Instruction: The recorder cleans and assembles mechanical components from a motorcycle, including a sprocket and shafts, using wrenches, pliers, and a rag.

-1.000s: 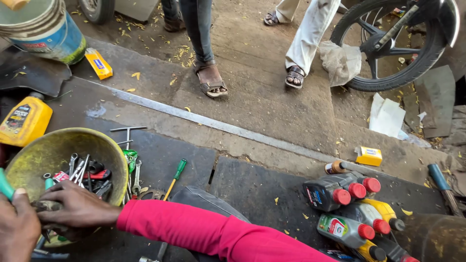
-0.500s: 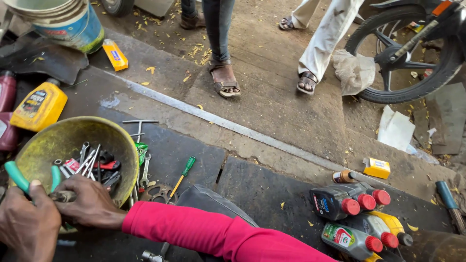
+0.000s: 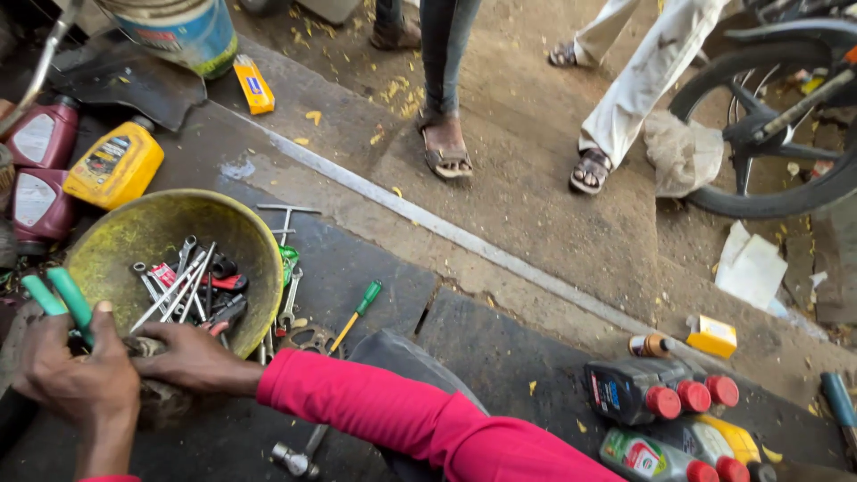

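My left hand [image 3: 79, 379] is at the lower left, closed around a tool with two green handles [image 3: 61, 303], likely pliers. My right hand [image 3: 192, 357], in a pink sleeve, reaches across to the near rim of a yellow-green metal bowl [image 3: 134, 232]. Its fingers point at a small dark part between the two hands, and the grip on that part is hidden. The bowl holds several spanners and a red-handled tool [image 3: 183, 286].
Oil bottles stand at the left [image 3: 114, 165] and the lower right [image 3: 661, 402]. A green screwdriver [image 3: 357, 308] and a T-wrench [image 3: 286, 219] lie beside the bowl. Two people's sandalled feet [image 3: 445, 152] stand on the ground beyond, near a motorcycle wheel [image 3: 768, 134].
The view has shifted, so the bowl and both hands sit higher and further right. My left hand with the green-handled tool has closed in on my right hand at the bowl's rim.
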